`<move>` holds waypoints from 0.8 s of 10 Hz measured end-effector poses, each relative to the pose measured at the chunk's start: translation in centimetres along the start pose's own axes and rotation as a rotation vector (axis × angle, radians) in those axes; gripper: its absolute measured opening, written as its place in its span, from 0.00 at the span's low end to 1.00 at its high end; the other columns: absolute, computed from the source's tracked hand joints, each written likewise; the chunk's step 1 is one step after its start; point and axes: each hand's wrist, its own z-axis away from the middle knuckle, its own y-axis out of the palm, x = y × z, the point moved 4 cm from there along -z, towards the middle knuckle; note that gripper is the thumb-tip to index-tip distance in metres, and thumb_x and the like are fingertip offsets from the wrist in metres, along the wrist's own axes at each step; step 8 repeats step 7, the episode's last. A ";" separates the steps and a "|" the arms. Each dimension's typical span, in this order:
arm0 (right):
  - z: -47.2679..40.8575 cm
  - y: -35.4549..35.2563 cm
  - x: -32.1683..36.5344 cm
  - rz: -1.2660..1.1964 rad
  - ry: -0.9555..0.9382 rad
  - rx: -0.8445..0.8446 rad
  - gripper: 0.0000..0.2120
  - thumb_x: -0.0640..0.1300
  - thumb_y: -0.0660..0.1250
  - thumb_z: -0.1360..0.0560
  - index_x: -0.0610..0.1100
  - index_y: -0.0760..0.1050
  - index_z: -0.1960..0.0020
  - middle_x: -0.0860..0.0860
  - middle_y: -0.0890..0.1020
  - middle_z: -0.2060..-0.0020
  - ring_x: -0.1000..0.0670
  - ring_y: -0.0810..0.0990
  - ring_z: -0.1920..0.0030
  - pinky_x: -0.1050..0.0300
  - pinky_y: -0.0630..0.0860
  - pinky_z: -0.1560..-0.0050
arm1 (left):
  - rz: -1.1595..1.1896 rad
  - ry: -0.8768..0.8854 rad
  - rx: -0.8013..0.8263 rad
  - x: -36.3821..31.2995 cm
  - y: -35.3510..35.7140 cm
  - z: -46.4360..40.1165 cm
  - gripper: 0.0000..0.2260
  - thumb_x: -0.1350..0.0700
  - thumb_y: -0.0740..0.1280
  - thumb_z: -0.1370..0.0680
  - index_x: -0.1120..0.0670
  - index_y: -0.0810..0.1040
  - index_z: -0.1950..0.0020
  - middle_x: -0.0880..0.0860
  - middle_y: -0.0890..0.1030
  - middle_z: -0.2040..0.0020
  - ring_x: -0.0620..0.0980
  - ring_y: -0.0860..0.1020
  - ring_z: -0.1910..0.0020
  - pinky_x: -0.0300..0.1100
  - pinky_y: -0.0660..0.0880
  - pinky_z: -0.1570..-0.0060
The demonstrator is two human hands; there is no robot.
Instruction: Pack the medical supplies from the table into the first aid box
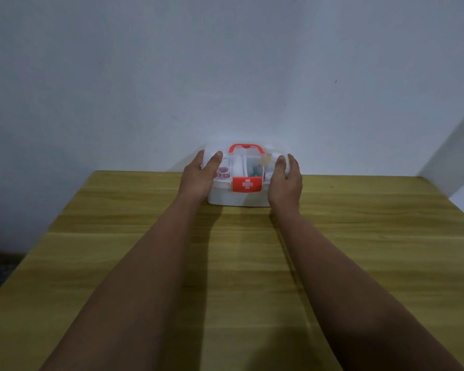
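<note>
A small white first aid box (pixel 236 198) with a clear lid, a red handle (pixel 245 148) and a red latch bearing a white cross (pixel 247 184) stands at the far edge of the wooden table (pixel 359 250), against the wall. Supplies show dimly through the lid. My left hand (pixel 198 175) lies against the box's left end, thumb on the lid top and fingers beyond the side. My right hand (pixel 285 180) mirrors it on the right end. Both hands clasp the box between them, fingers mostly straight.
A pale wall (pixel 225 76) rises directly behind the box. The table's left edge drops to a dark floor (pixel 0 274). A wall corner (pixel 450 156) stands at the far right. No loose supplies show on the tabletop.
</note>
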 end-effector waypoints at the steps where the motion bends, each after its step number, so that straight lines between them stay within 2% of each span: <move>1: 0.0 0.0 0.1 0.011 -0.002 0.008 0.26 0.58 0.56 0.16 0.48 0.65 0.21 0.47 0.70 0.24 0.45 0.69 0.25 0.48 0.71 0.29 | 0.004 0.013 -0.003 0.0 0.1 -0.2 0.38 0.28 0.65 0.28 0.44 0.68 0.22 0.52 0.79 0.33 0.50 0.80 0.41 0.57 0.78 0.39; 4: 0.1 -0.3 0.5 0.033 0.011 0.062 0.27 0.58 0.55 0.16 0.47 0.63 0.20 0.46 0.68 0.23 0.44 0.67 0.24 0.51 0.68 0.29 | -0.025 0.002 -0.020 0.1 0.1 -0.3 0.44 0.24 0.64 0.34 0.44 0.68 0.22 0.52 0.77 0.30 0.53 0.79 0.36 0.58 0.78 0.39; 5: 0.4 -0.7 0.8 0.046 0.019 0.095 0.28 0.59 0.55 0.16 0.47 0.62 0.20 0.47 0.67 0.22 0.45 0.66 0.23 0.51 0.65 0.27 | -0.045 0.024 -0.033 -0.5 0.1 0.2 0.35 0.33 0.66 0.25 0.49 0.70 0.23 0.48 0.82 0.40 0.50 0.81 0.42 0.55 0.78 0.39; 6: 0.4 -1.3 1.8 0.113 0.069 0.162 0.30 0.59 0.54 0.16 0.46 0.59 0.19 0.46 0.66 0.21 0.44 0.65 0.23 0.50 0.63 0.26 | -0.181 0.038 -0.033 -1.5 -0.1 0.1 0.30 0.37 0.65 0.21 0.54 0.72 0.25 0.51 0.81 0.37 0.53 0.79 0.40 0.55 0.75 0.36; 7: 0.9 -2.2 2.9 0.185 0.150 0.195 0.35 0.61 0.55 0.17 0.44 0.52 0.17 0.44 0.63 0.21 0.41 0.63 0.22 0.48 0.62 0.26 | -0.394 0.057 -0.054 -3.3 -0.4 0.6 0.37 0.34 0.65 0.22 0.55 0.64 0.20 0.55 0.69 0.22 0.57 0.72 0.28 0.54 0.71 0.31; 8: 0.9 -2.2 2.9 0.185 0.150 0.195 0.35 0.61 0.55 0.17 0.44 0.52 0.17 0.44 0.63 0.21 0.41 0.63 0.22 0.48 0.62 0.26 | -0.394 0.057 -0.054 -3.3 -0.4 0.6 0.37 0.34 0.65 0.22 0.55 0.64 0.20 0.55 0.69 0.22 0.57 0.72 0.28 0.54 0.71 0.31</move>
